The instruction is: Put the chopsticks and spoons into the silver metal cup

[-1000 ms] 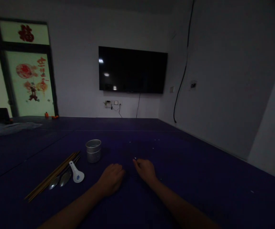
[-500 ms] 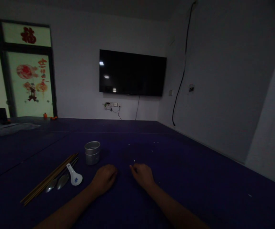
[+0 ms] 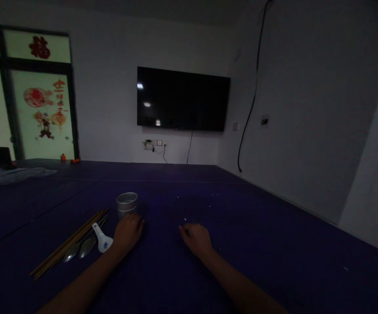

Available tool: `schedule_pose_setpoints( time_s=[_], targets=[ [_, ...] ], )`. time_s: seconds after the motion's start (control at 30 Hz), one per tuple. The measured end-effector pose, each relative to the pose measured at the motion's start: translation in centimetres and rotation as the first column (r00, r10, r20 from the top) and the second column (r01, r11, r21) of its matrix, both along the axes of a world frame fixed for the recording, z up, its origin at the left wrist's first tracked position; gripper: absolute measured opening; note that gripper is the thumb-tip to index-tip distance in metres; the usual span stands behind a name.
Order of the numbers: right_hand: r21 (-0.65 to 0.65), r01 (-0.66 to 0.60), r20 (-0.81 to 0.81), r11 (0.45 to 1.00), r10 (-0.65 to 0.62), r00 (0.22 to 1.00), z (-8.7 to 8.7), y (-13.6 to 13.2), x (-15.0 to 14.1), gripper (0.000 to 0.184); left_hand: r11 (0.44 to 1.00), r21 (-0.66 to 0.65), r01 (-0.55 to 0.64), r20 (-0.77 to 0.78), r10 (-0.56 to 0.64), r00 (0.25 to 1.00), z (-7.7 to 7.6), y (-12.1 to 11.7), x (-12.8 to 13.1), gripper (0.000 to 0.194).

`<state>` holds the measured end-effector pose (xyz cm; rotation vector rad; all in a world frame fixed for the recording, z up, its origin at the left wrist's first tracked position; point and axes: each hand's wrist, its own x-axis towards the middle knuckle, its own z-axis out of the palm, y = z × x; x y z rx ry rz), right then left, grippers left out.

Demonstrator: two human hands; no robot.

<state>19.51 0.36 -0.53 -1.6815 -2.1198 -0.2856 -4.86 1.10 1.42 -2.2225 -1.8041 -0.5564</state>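
My left hand [image 3: 127, 232] is low over the table, in front of the grey metal cup [image 3: 126, 203] and overlapping its lower part. Its fingers are slightly bent and the thumb stands apart; I see nothing held, and cannot tell whether it touches the cup. Just left of that wrist lies a white soup spoon [image 3: 101, 238] with a blue mark, its bowl partly behind the hand. Two metal spoons [image 3: 87, 247] and several wooden chopsticks [image 3: 67, 245] lie farther left. My right hand [image 3: 197, 237] rests on the table with curled fingers, nothing visible in it.
The dark blue tabletop [image 3: 261, 248] carries small white scraps [image 3: 185, 219] near my right hand and beyond. Clear plastic sheeting [image 3: 15, 175] and orange objects [image 3: 74, 161] lie at the far left. A black cable [image 3: 249, 113] hangs by the right wall.
My left hand has moved left and slightly forward, from beside the cup to in front of it, its thumb now more apart. The right hand stays in place.
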Motion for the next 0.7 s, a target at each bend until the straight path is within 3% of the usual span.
schedule_pose_setpoints(
  time_s=[0.13,0.7],
  targets=[
    [-0.003,-0.009,0.010,1.000,0.009,1.000,0.1,-0.1,0.0,0.040,0.997,-0.033,-0.069,-0.031,0.068,0.997,0.1,0.1,-0.3,0.031],
    [-0.010,-0.018,0.009,1.000,0.018,1.000,0.2,-0.1,0.1,0.039,0.986,-0.051,-0.160,-0.065,0.157,0.986,0.5,0.7,-2.1,0.035]
  ],
)
